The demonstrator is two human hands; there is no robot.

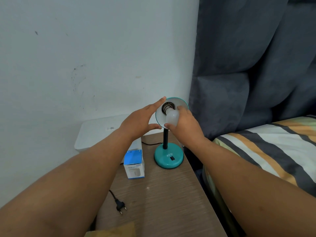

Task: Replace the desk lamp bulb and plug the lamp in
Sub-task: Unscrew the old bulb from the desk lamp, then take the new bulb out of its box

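Note:
A teal desk lamp stands on a wooden side table (167,194), its round base (169,158) near the table's right edge. The shade (179,103) tilts toward me, white inside, with the socket (166,106) showing. My left hand (142,120) grips the shade's left rim between thumb and fingers. My right hand (184,125) is closed around a white bulb (172,118), whose metal base sits at the socket mouth; how far in it is I cannot tell. The lamp's black plug (120,206) lies loose on the table near the front left.
A small blue and white carton (134,165) stands left of the lamp base. A white box-like unit (95,132) sits behind the table against the wall. A bed with striped bedding (266,147) and a dark padded headboard (248,65) are on the right.

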